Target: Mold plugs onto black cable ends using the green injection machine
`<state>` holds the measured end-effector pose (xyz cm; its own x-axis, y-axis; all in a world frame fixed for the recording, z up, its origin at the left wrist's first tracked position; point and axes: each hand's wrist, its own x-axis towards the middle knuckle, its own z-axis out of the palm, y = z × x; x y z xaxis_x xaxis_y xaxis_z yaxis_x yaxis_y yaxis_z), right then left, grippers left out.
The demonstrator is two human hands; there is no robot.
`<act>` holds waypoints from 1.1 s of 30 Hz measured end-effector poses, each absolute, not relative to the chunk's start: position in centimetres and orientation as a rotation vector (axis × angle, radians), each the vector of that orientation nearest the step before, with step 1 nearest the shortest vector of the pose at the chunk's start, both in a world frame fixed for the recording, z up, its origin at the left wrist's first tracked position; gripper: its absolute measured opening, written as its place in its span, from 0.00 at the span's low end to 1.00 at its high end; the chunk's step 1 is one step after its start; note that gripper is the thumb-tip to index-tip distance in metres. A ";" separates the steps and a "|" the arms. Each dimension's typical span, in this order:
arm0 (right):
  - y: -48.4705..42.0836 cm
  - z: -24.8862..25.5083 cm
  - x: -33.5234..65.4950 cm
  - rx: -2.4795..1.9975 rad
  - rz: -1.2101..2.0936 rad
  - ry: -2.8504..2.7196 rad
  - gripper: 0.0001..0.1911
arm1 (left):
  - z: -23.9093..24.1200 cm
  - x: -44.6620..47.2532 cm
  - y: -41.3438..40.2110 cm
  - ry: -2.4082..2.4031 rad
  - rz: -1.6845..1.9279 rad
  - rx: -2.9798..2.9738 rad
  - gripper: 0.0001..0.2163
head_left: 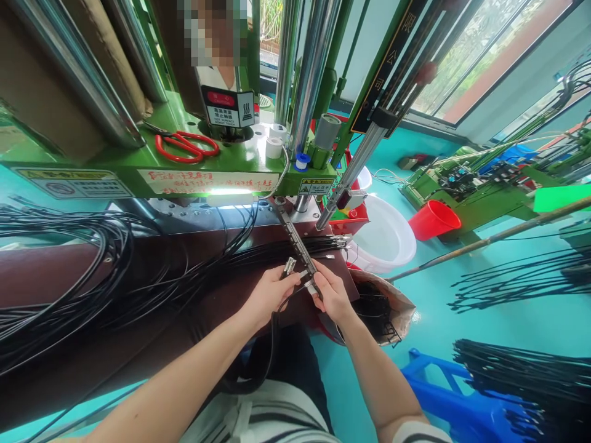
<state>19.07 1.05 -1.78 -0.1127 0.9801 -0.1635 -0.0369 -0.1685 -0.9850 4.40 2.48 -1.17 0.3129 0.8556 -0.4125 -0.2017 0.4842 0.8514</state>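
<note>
My left hand point(270, 294) is closed on a black cable, and a silver metal connector point(289, 266) sticks up from its fingers. A second light-coloured plug end shows at its fingertips, against the bar. A long, narrow metal bar point(295, 239) with dark notches slants from under the green machine toward me. My right hand point(333, 294) is closed around the near end of this bar, beside a small pale connector point(311, 287). Black cable point(274, 344) hangs in a loop below my left hand. Behind the hands, black cables with metal plug ends point(339, 242) lie on the brown table point(217, 317).
Red-handled scissors point(184, 146) and white spools point(274, 147) lie on the green machine point(258, 165), which carries a hot-surface label point(229, 107). Coiled black cables point(92, 264) cover the table's left. At right are a white tub point(388, 231), a red bucket point(434, 221) and a sack point(399, 301).
</note>
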 end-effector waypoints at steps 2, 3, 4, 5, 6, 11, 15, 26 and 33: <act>1.1 -1.7 19.1 -1.246 1.448 -1.186 0.25 | -1.2 4.3 2.4 1.018 0.795 0.774 0.11; 1.1 -1.7 19.1 -1.249 1.449 -1.200 0.25 | -1.2 4.3 2.4 1.021 0.795 0.772 0.11; 1.1 -1.6 19.0 -1.253 1.442 -1.218 0.25 | -1.2 4.3 2.3 1.026 0.800 0.771 0.11; 1.1 -1.6 19.0 -1.259 1.428 -1.242 0.26 | -1.2 4.3 2.3 1.031 0.809 0.769 0.11; 1.0 -1.7 18.9 -1.265 1.407 -1.267 0.26 | -1.2 4.3 2.3 1.038 0.821 0.768 0.11; 0.9 -1.8 18.8 -1.280 1.379 -1.261 0.25 | -1.3 4.3 2.1 1.036 0.844 0.777 0.11; 1.0 -1.8 18.9 -1.257 1.435 -1.164 0.24 | -1.5 4.4 2.2 1.014 0.836 0.767 0.10; 0.7 -2.2 18.6 -1.313 1.345 -1.343 0.24 | -1.4 3.9 2.1 1.020 0.873 0.846 0.11; 1.0 -1.5 18.9 -1.223 1.472 -1.161 0.23 | -0.6 2.0 1.9 1.071 1.145 0.648 0.10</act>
